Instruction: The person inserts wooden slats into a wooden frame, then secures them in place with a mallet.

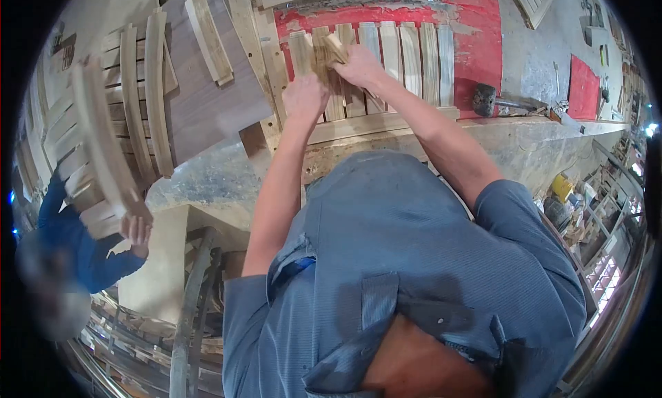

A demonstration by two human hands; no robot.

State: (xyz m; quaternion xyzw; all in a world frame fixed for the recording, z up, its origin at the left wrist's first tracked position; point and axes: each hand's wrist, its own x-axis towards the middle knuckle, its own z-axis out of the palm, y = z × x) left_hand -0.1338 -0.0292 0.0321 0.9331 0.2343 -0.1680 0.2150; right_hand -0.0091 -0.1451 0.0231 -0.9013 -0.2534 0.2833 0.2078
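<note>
A row of several upright wooden slats (409, 60) stands side by side along a wooden rail (386, 125) on the bench. My left hand (305, 96) is closed around the lower part of the leftmost slat (301, 52). Just to its right, my right hand (360, 67) grips a wooden slat (336, 47) whose upper end tilts out over the row. The fingertips of both hands are partly hidden.
A mallet (486, 99) lies right of the slats on the red surface (476, 25). A loose wooden piece (209, 36) lies on a board (207, 115) to the left. At far left, a co-worker's hand (136, 230) holds a blurred slatted frame (103, 136).
</note>
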